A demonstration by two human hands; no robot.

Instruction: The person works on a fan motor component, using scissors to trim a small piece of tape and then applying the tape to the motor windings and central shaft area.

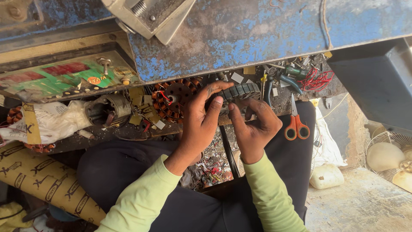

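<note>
Both my hands meet at the front edge of a cluttered workbench. My left hand (198,119) and my right hand (253,124) together grip a dark ring-shaped stator core (241,90) with slots around its rim, held just above the bench. Directly left of it lies a second stator (175,98) wound with copper coils and a red wire. My sleeves are light green and my lap is in dark trousers.
Orange-handled scissors (295,123) lie right of my right hand. Pliers, screwdrivers and red wire (316,80) sit at the back right. A worn blue metal machine body (257,34) overhangs the bench. A small motor (109,109) and a white bag (51,122) lie left; a paper roll (47,180) leans below.
</note>
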